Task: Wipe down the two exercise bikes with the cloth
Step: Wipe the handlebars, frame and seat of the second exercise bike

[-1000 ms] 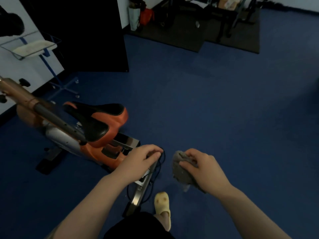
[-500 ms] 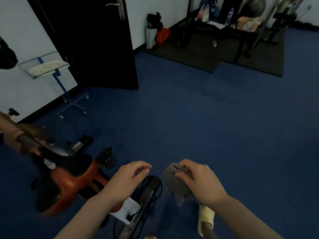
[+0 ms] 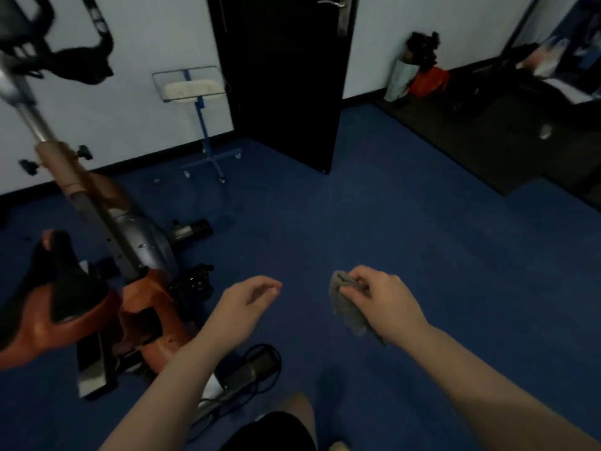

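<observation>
An orange and silver exercise bike (image 3: 143,249) stands at the left, its black and orange saddle (image 3: 61,294) near the left edge and its black handlebars (image 3: 65,66) at the top left. My right hand (image 3: 380,301) grips a crumpled grey cloth (image 3: 346,307) in the air over the blue floor, to the right of the bike. My left hand (image 3: 250,301) hangs with loosely curled fingers and holds nothing, just right of the bike's orange body. Only one bike is in view.
The bike's rear foot bar with a coiled black cable (image 3: 257,369) lies below my left arm. A blue stand with a wire tray (image 3: 195,89) is by the white wall. A dark door (image 3: 279,76) stands open. Black mats with gear (image 3: 520,125) fill the right back.
My view has risen and turned so that more of the bike shows. My left hand has lifted off the bike's rear bar. My right hand still holds the cloth.
</observation>
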A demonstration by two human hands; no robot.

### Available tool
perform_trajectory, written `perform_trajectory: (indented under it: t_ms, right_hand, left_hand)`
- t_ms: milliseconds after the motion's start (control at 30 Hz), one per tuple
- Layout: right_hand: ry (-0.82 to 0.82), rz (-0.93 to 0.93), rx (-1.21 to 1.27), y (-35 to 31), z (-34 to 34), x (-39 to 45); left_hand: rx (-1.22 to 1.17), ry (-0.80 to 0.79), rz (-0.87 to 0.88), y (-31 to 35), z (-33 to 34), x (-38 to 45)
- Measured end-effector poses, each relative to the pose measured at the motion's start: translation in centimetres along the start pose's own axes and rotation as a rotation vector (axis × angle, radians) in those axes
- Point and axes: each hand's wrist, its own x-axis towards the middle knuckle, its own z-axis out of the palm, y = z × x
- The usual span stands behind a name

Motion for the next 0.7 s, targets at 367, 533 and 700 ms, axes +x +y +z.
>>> perform_trajectory:
  t_ms: [367, 533, 700]
  right_hand:
    - [-0.151, -0.196, 0.022, -2.7, -1.4, 16.6]
    - [-0.176, -0.251, 0.007, -4.3, -2.3, 23.2]
    - [-0.198, -0.248, 0.066, -5.2, -2.8, 28.5]
  left_hand:
    - [0.079, 0.117, -0.098, 1.6, -1.1, 11.1]
    - [0.054, 0.202, -0.14, 1.4, -3.6, 15.9]
    - [-0.001, 0.254, -0.19, 1.8, -4.5, 19.1]
